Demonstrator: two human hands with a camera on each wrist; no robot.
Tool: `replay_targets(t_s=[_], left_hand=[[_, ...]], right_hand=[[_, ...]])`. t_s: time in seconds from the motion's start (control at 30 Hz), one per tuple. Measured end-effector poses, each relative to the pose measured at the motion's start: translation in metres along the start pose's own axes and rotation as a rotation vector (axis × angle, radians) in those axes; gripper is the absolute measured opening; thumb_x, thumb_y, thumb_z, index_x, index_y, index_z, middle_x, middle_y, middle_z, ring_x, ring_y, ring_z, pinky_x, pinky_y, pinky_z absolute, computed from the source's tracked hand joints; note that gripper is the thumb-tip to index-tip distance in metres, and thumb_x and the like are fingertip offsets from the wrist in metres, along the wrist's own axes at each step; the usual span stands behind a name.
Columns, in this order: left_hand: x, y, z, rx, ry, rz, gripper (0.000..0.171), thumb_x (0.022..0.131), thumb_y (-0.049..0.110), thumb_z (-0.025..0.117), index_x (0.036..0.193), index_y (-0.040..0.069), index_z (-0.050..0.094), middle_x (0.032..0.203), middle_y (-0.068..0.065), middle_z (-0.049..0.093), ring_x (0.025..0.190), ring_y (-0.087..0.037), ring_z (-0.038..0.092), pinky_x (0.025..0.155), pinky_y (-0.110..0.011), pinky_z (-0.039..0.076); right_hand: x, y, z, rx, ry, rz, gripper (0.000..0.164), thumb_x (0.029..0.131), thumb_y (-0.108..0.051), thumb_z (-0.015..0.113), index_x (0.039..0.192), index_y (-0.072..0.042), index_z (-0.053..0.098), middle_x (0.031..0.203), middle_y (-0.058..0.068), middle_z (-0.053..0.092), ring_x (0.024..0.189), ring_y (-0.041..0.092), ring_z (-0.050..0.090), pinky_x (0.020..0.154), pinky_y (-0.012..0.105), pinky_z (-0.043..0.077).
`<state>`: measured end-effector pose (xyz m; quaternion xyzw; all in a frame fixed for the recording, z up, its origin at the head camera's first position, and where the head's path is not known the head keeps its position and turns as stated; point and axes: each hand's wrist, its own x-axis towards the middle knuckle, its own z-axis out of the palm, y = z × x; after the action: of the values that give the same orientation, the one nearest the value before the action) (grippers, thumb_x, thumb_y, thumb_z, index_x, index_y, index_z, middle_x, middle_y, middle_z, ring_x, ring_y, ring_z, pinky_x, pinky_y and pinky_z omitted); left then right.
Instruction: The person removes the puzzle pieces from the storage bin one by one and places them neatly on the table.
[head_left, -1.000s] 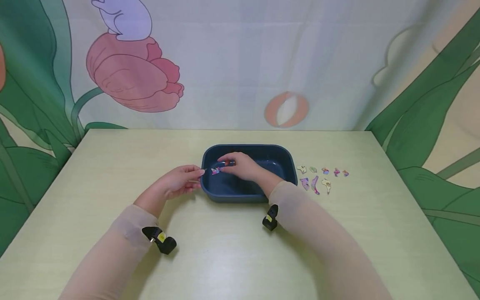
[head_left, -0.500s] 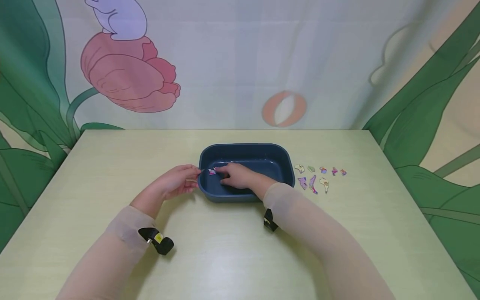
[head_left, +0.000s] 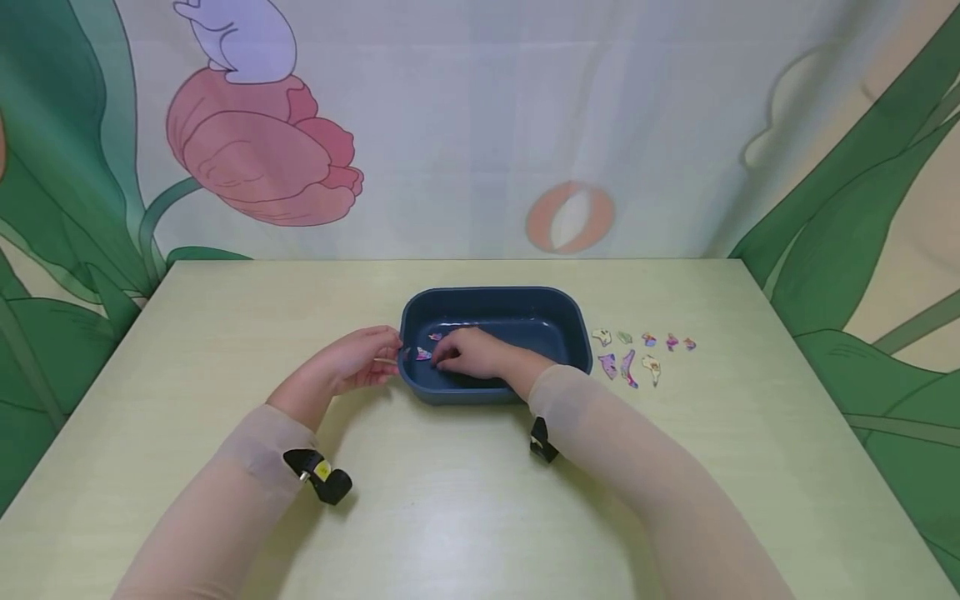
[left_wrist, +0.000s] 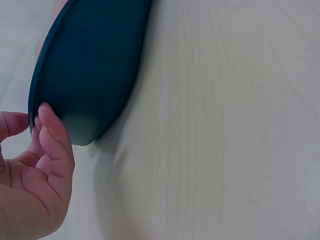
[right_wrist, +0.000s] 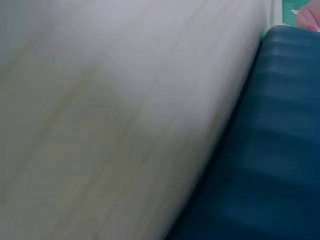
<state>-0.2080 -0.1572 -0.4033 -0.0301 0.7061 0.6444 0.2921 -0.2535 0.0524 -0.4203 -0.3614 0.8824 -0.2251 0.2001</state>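
Note:
A dark blue rectangular plastic basin (head_left: 480,397) stands mid-table in the head view. At its left end, my left hand (head_left: 365,357) pinches the rim between thumb and fingers; the left wrist view shows the same hand (left_wrist: 37,175) on the basin's outer wall (left_wrist: 95,65). My right hand (head_left: 480,353) is inside the basin, fingers bent down towards the floor. Its fingertips are right beside a small shiny purple-pink sticker-like cutout (head_left: 423,354). Another small cutout (head_left: 435,337) lies just behind. The right wrist view has mainly table and the basin's side (right_wrist: 270,150).
Right of the basin, several small colourful cutouts lie on the pale wooden table (head_left: 420,508) in two rows, among them a purple curved one (head_left: 628,368) and a cream one (head_left: 652,369). A printed curtain (head_left: 450,125) hangs behind the table.
My right hand has lowered into the basin and let go of a cutout. The purple-pink cutout sits slightly nearer, and another shows behind it. My left hand keeps hold of the rim.

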Motion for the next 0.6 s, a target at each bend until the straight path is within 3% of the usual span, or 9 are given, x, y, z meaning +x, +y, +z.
replay_targets(t_s=[0.2, 0.4, 0.47, 0.6], left_hand=[[-0.0004, 0.0027, 0.0033, 0.011, 0.017, -0.014, 0.018, 0.095, 0.016, 0.04, 0.103, 0.001, 0.046, 0.086, -0.006, 0.053, 0.07, -0.012, 0.056, 0.057, -0.02, 0.046], [-0.0004, 0.0022, 0.004, -0.012, 0.009, -0.018, 0.014, 0.094, 0.015, 0.04, 0.099, 0.004, 0.046, 0.086, -0.005, 0.054, 0.07, -0.012, 0.056, 0.058, -0.02, 0.046], [-0.0002, 0.0019, 0.0038, -0.019, 0.006, -0.016, 0.013, 0.094, 0.015, 0.04, 0.098, 0.005, 0.046, 0.085, -0.005, 0.055, 0.07, -0.012, 0.056, 0.058, -0.021, 0.046], [-0.001, 0.0021, 0.0035, -0.021, 0.001, -0.014, 0.014, 0.094, 0.015, 0.039, 0.1, 0.004, 0.045, 0.085, -0.005, 0.055, 0.07, -0.012, 0.056, 0.059, -0.02, 0.046]], right_hand=[[-0.0017, -0.0019, -0.001, -0.064, 0.0, 0.012, 0.029, 0.092, -0.014, 0.06, 0.121, -0.009, 0.062, 0.09, 0.003, 0.059, 0.086, 0.016, 0.052, 0.081, 0.028, 0.041], [-0.0031, -0.0007, 0.0004, 0.001, -0.006, -0.062, 0.016, 0.09, -0.012, 0.062, 0.103, -0.007, 0.07, 0.096, 0.003, 0.063, 0.09, 0.013, 0.054, 0.084, 0.024, 0.042], [-0.003, -0.0006, 0.0007, 0.0, 0.0, -0.083, 0.019, 0.089, -0.012, 0.063, 0.107, -0.005, 0.068, 0.093, 0.004, 0.062, 0.086, 0.014, 0.054, 0.08, 0.024, 0.043], [-0.0019, -0.0017, 0.0019, -0.098, -0.018, -0.073, 0.041, 0.09, -0.019, 0.063, 0.129, -0.01, 0.054, 0.094, 0.005, 0.057, 0.085, 0.016, 0.051, 0.078, 0.028, 0.042]])
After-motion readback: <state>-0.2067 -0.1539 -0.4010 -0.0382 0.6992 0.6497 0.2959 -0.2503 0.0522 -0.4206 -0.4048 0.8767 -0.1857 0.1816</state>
